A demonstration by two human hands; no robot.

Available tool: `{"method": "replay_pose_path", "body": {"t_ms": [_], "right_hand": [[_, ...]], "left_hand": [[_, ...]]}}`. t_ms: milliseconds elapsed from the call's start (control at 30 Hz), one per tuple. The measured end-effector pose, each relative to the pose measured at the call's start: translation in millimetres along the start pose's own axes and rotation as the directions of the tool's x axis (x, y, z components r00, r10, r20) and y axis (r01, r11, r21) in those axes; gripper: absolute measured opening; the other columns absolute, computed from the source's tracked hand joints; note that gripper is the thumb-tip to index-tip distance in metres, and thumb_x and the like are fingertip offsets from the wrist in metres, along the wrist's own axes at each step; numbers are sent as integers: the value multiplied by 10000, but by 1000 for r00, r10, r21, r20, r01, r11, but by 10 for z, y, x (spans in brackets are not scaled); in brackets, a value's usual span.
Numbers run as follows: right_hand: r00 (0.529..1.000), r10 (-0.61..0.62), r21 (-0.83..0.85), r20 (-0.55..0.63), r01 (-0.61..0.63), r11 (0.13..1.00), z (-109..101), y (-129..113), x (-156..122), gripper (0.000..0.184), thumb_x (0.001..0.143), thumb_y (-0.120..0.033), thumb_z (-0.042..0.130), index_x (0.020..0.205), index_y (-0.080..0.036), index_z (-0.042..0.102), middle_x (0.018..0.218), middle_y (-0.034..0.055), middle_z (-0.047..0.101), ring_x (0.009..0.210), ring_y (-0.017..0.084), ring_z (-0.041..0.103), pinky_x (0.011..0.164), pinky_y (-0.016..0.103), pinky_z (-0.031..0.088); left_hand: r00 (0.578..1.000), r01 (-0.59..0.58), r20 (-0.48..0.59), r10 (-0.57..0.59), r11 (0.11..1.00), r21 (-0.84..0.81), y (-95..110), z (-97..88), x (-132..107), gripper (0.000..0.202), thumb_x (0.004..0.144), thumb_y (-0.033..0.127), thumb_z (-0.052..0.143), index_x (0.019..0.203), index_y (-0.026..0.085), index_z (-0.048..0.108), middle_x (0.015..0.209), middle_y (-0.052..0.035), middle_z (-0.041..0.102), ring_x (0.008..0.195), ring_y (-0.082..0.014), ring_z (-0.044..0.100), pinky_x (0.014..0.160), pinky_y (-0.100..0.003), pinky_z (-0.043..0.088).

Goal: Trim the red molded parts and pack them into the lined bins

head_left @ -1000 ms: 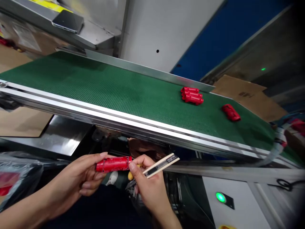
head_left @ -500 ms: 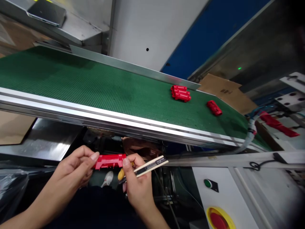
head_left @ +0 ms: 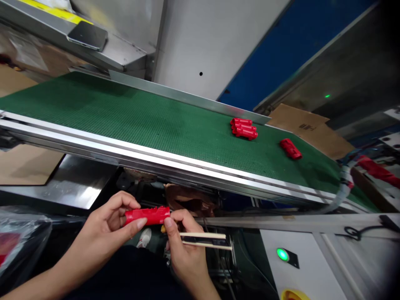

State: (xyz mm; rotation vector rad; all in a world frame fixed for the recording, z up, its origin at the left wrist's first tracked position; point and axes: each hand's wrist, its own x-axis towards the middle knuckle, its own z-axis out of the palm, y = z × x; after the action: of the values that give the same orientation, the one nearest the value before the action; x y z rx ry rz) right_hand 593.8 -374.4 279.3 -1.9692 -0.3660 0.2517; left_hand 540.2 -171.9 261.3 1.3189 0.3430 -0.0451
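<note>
A red plastic tube-shaped part (head_left: 148, 215) lies level between my hands, below the conveyor's near rail. My left hand (head_left: 114, 227) is closed on its left end, thumb in front and fingers behind. In my right hand (head_left: 185, 246) is a cutter (head_left: 204, 239) with cream sides and a dark middle, its handle pointing right. The right thumb and forefinger also touch the right end of the red part. The cutter's working end is hidden behind that hand, where a bit of yellow shows.
On the green conveyor belt (head_left: 175, 129) lie a cluster of similar red parts (head_left: 244, 129) and a single one (head_left: 290, 149). A phone (head_left: 88, 35) rests on the metal ledge. Cardboard (head_left: 308, 127) stands behind the belt. A lit green button (head_left: 283, 254) is at lower right.
The red part has been rolled, so a different, smoother side faces me. The cutter has swung to nearly level. The green button has lit up, and the camera view has shifted.
</note>
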Motion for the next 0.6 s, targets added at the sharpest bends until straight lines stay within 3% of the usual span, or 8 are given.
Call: {"method": "replay_pose_path", "body": {"t_ms": [133,200,267,367,433,500,600], "right_hand": [[999,-35,4,37,35,999,-40,-7,-25,310,1052,-416,556,846,-199,639,720,-4,625,520,98,526,494,218,399],[998,-9,36,58,7,999,-47,-4,-35,314,1049,-427,560,843,-200,627,700,-10,608,516,101,523,475,214,389],[997,8,46,75,-11,999,-48,-2,-39,321,1045,-437,567,840,-198,625,690,-15,592,510,98,515,467,212,377],[997,16,56,76,-20,998,-44,-10,-26,327,1042,-440,577,833,-193,625,678,-24,576,501,86,494,472,208,364],[998,22,76,60,-27,997,-38,-19,-13,331,1041,-440,582,826,-191,619,673,-30,568,493,78,476,470,204,354],[998,26,92,58,-31,995,-34,-27,-9,335,1039,-442,588,821,-190,616,669,-33,564,489,74,469,467,200,348],[996,41,108,79,-49,993,-30,-25,-26,340,1037,-457,589,829,-190,618,685,-29,575,492,75,478,461,197,351]], "left_hand": [[999,32,0,-32,999,21,37,20,17,398,990,535,612,759,215,558,735,38,521,567,-100,513,535,-217,450],[997,70,-42,-67,995,78,48,-3,30,420,993,597,557,789,230,560,665,44,519,506,-119,506,482,-238,440],[995,53,-90,-36,980,192,63,-18,39,385,988,627,535,934,254,613,719,30,599,535,-142,555,495,-251,458],[989,-121,-24,143,903,412,83,14,16,369,919,580,670,1139,283,663,936,-23,715,740,-194,661,638,-271,509],[962,-255,43,270,834,488,88,58,-25,368,845,519,780,1114,277,713,1006,-53,744,859,-236,687,747,-295,526],[946,-304,62,317,808,505,96,84,-61,288,868,506,759,1015,259,768,987,-73,758,869,-250,692,781,-311,521],[996,-84,14,86,908,410,126,55,-49,440,970,602,565,935,236,807,702,-61,727,660,-229,661,633,-309,486]]}}
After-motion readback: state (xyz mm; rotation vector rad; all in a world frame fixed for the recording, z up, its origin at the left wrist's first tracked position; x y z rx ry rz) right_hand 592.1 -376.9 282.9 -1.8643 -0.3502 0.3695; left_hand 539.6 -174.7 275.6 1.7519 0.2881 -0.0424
